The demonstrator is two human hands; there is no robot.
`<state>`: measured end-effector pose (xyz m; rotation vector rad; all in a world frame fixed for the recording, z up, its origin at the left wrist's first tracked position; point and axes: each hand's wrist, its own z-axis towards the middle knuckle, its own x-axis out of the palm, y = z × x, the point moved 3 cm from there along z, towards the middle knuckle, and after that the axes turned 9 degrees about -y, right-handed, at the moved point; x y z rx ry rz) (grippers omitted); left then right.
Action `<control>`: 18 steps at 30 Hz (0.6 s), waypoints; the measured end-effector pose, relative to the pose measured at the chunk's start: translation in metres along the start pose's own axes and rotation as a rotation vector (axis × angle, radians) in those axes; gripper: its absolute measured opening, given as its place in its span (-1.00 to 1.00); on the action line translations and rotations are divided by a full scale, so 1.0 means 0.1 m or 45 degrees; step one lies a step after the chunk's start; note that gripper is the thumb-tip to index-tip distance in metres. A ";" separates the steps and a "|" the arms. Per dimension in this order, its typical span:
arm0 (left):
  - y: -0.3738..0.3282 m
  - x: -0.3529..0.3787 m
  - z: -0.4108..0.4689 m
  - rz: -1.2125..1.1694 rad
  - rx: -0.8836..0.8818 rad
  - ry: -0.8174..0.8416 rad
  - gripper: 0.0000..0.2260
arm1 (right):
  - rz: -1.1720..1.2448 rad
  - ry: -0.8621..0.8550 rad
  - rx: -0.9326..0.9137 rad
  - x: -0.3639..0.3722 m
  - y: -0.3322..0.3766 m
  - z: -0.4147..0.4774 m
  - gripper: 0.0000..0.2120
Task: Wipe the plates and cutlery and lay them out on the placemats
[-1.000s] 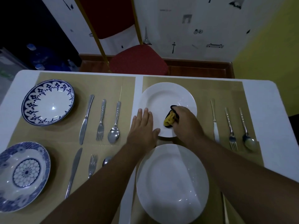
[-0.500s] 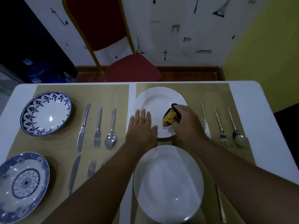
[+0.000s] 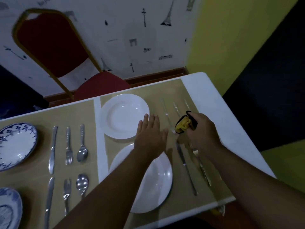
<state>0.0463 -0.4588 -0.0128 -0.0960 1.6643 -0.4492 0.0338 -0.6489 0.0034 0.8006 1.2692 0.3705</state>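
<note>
We are clamping our right fingers [image 3: 192,120] on the cloth [image 3: 183,125], left hand [image 3: 151,134] spread flat, risking nudging the cutlery [image 3: 165,111] at one o'clock askew.

Home dining room: set table [image 3: 206,90], chair [image 3: 54,47].

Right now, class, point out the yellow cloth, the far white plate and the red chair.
Yellow cloth [image 3: 183,125]: head view, bunched middle.
Far white plate [image 3: 122,115]: head view, bare centre.
Red chair [image 3: 102,85]: head view, seat cushion.

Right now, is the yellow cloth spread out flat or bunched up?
Bunched up. The yellow cloth is a crumpled wad gripped in the right hand, held over the cutlery on the placemat, not laid flat.
</note>
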 end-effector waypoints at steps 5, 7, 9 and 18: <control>-0.77 0.35 -0.06 -0.037 0.176 0.084 -0.38 | -0.087 -0.079 0.167 -0.65 -0.70 -0.30 -0.46; -1.05 0.48 -0.10 -0.023 0.248 0.138 -0.38 | -0.122 -0.100 0.247 -0.87 -0.99 -0.43 -0.46; -1.30 0.58 -0.15 -0.009 0.307 0.175 -0.39 | -0.159 -0.129 0.314 -1.06 -1.25 -0.56 -0.47; -1.69 0.96 -0.31 0.008 0.293 0.359 -0.39 | -0.352 0.239 0.531 -1.07 -1.82 -0.80 -0.28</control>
